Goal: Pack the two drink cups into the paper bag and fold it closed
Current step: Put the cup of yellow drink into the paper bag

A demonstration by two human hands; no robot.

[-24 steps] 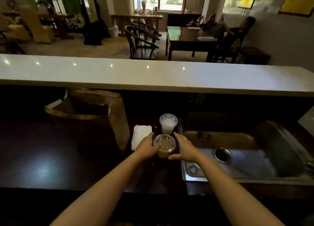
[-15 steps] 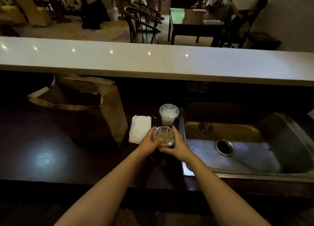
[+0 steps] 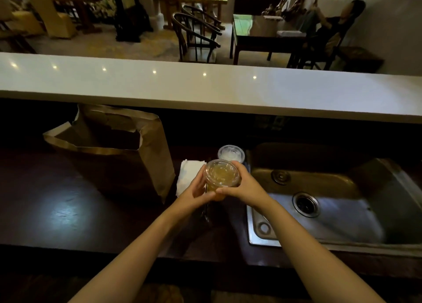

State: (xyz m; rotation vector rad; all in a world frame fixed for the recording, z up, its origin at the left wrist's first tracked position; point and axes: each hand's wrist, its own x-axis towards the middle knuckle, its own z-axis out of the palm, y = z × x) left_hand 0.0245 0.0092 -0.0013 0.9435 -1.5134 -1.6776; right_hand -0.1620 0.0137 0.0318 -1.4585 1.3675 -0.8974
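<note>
A clear lidded cup of amber drink (image 3: 221, 175) is held above the dark counter between both hands. My left hand (image 3: 194, 193) wraps its left side and my right hand (image 3: 242, 186) wraps its right side. Just behind it stands a second lidded cup with a pale, whitish drink (image 3: 230, 153), untouched, at the sink's left edge. A brown paper bag (image 3: 118, 156) stands upright and open-mouthed to the left of the cups.
A folded white napkin (image 3: 188, 176) lies between the bag and the cups. A steel sink (image 3: 331, 202) fills the right side. A raised white bar top (image 3: 205, 88) runs across behind. Beyond it are chairs, tables and a seated person.
Both hands have closed on the amber cup and lifted it off the counter, toward me. The camera has tilted down a little.
</note>
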